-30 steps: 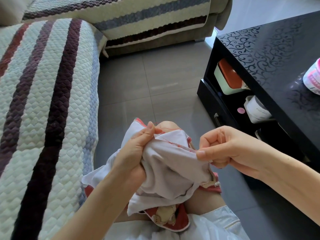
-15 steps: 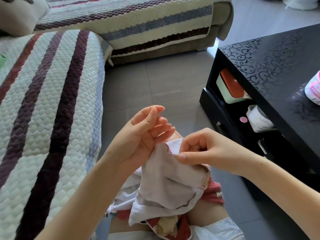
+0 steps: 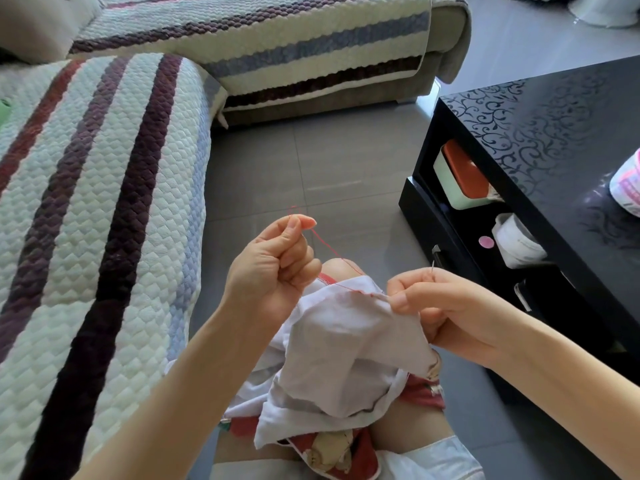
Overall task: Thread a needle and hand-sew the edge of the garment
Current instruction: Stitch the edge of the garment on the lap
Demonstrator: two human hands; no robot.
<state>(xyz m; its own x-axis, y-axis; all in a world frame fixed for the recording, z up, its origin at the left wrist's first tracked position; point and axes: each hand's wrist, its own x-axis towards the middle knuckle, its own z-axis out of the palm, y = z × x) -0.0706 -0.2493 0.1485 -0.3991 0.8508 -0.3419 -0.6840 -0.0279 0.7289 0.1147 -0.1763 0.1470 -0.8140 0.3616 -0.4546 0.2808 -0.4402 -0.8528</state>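
While the left hand (image 3: pixel 273 271), at eleven o'clock of the garment (image 3: pixel 346 341), pinches red thread (image 3: pixel 326 245), the right hand (image 3: pixel 446 306) pinches its edge.

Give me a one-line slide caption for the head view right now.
Left hand pinches the red thread raised above the white garment while the right hand grips its stitched edge.

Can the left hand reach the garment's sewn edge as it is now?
Probably yes: the left hand, pinching the red thread, hovers close beside the garment edge, with nothing between them.
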